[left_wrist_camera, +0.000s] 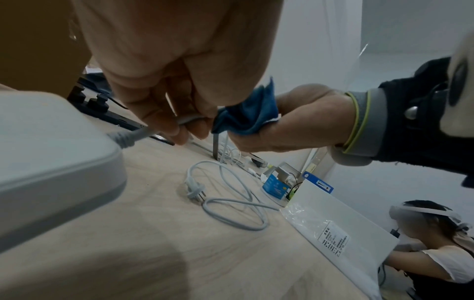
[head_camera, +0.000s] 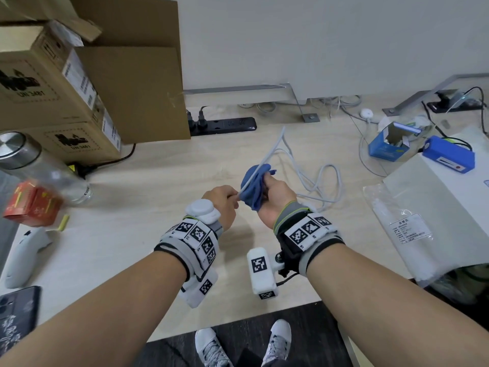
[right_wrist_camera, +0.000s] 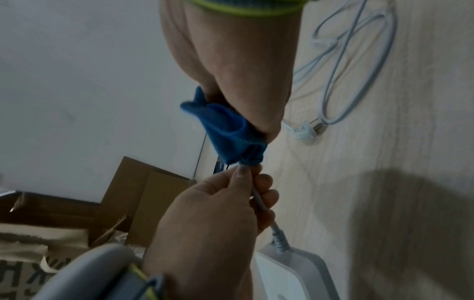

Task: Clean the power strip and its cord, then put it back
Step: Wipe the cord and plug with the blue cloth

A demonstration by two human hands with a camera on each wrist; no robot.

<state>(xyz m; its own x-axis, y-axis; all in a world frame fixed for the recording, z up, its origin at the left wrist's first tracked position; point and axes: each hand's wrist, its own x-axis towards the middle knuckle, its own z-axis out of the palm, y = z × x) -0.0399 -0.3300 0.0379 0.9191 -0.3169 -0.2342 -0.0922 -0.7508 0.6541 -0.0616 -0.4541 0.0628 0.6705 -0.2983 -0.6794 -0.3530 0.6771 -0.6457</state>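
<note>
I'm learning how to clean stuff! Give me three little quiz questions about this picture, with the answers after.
1. True or false: the right hand grips a blue cloth wrapped round the cord.
2. What does the left hand pinch? A) phone B) cord C) bottle
3. Fill in: the cord's plug lies on the ____.

Key: 1 true; 2 B; 3 desk.

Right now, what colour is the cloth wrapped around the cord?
Blue; the cloth shows best in the right wrist view, bunched around the light grey cord.
</note>
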